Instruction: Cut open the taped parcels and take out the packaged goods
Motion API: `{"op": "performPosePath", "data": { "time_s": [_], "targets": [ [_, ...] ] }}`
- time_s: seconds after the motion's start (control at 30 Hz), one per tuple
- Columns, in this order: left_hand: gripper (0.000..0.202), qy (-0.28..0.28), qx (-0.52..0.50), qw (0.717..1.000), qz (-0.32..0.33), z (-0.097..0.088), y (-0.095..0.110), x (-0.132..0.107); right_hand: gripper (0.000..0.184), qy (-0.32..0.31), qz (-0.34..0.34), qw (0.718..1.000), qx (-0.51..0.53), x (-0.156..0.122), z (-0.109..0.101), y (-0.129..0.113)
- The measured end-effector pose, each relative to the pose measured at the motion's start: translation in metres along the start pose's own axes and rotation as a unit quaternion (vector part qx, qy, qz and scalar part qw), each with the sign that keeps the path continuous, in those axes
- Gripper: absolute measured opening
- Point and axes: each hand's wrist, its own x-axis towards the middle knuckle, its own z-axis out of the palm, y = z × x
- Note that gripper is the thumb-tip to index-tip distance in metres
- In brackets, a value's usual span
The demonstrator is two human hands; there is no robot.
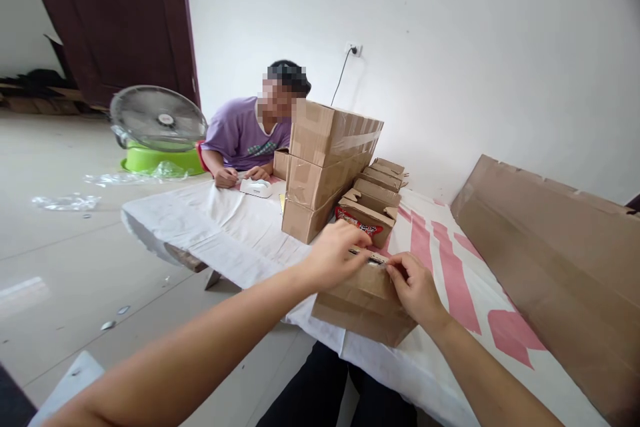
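Handling near box (363, 313) on cloth-covered counter (240, 240). Left hand (337, 257) over its top slot (375, 261), fingers bent, can't tell if gripping. Right hand (414, 285) at slot's right end, thumb and index pinched together, held item unclear. Beyond near box: open carton (384, 235); beyond and left of it, carton stack (310, 183), co-worker (240, 127).

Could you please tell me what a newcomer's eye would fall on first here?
Probably the brown cartons stacked three high in the middle of the cloth-covered table, then the single carton at the table's near edge, between the left grip and the right grip. On the floor at the left, the bright green tub also stands out.
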Motion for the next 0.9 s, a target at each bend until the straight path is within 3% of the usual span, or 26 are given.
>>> {"op": "performPosePath", "data": {
  "time_s": [0.07, 0.17, 0.33, 0.43, 0.53, 0.9],
  "targets": [
    [0.017, -0.094, 0.115, 0.988, 0.038, 0.01, 0.021, 0.006, 0.011, -0.002, -0.014, 1.0, 0.009, -0.002, -0.002, -0.001],
    [0.015, -0.163, 0.16, 0.972, 0.055, 0.027, 0.03, 0.014, 0.011, -0.006, -0.036, 0.999, 0.01, -0.005, -0.007, -0.005],
    [0.009, -0.16, 0.148, 0.974, 0.063, 0.037, 0.02, 0.026, 0.01, -0.032, -0.018, 0.999, 0.008, -0.007, -0.014, -0.009],
    [0.013, -0.164, 0.146, 0.973, 0.07, 0.036, 0.016, 0.029, 0.02, -0.06, 0.066, 0.996, 0.031, -0.004, -0.012, -0.007],
    [0.014, -0.173, 0.145, 0.971, 0.076, 0.035, 0.013, 0.029, 0.018, -0.089, 0.134, 0.984, 0.078, 0.003, -0.008, -0.003],
    [0.019, -0.226, 0.162, 0.947, 0.161, 0.021, 0.001, 0.024, 0.013, -0.101, 0.168, 0.975, 0.103, 0.016, 0.0, 0.004]
  ]
}}
